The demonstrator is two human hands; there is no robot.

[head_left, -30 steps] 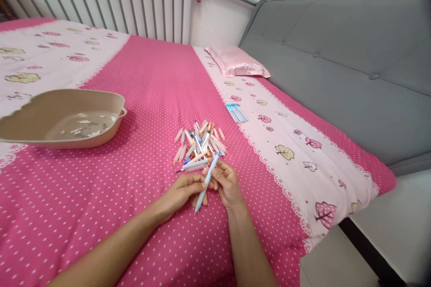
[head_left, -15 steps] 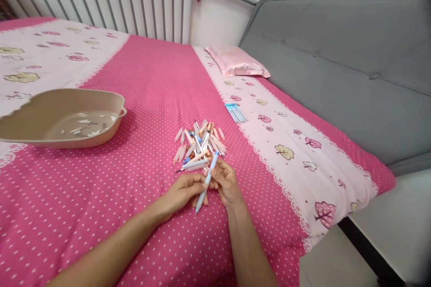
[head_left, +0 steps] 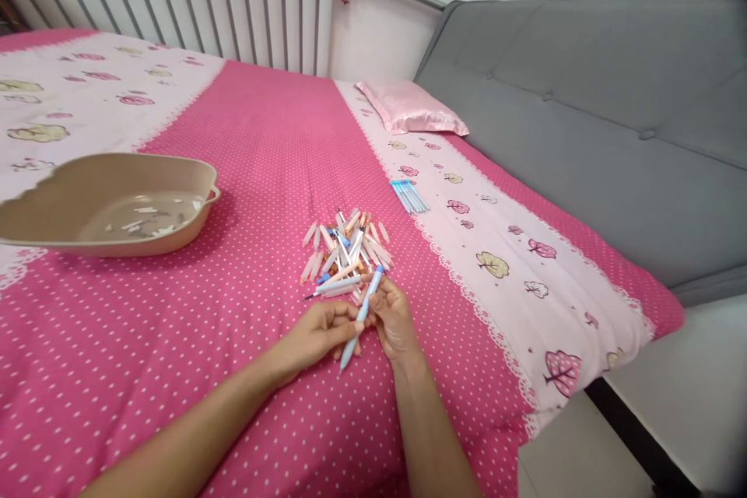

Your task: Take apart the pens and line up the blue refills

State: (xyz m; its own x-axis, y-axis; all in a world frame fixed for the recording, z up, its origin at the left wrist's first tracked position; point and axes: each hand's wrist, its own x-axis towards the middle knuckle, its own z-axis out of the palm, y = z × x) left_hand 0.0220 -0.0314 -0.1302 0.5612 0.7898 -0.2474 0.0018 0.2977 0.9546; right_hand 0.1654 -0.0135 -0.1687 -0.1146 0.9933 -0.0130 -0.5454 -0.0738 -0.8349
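Note:
A light blue pen [head_left: 352,345] is held at a slant between both hands, its blue end up and its pointed tip down toward me. My left hand [head_left: 320,333] pinches the lower part of the barrel with thumb and fingers. Higher up, my right hand [head_left: 395,317] grips the pen near its blue end. Just beyond the hands lies a loose pile of pen parts [head_left: 345,253]: pink, grey and pale blue barrels, white refills and small blue and orange pieces. Farther right, several blue pens [head_left: 409,197] lie side by side in a row.
A beige plastic basin [head_left: 110,247] on the left holds small white and grey bits. Under everything spreads a pink dotted bedspread [head_left: 233,405]. A pink pillow [head_left: 412,107] lies at the back, beside a grey padded headboard [head_left: 583,93]. A white radiator [head_left: 233,0] stands along the wall.
The pen's blue end has shifted slightly to the right. Both hands keep nearly the same place and grip; the pile, basin and row of pens look unchanged.

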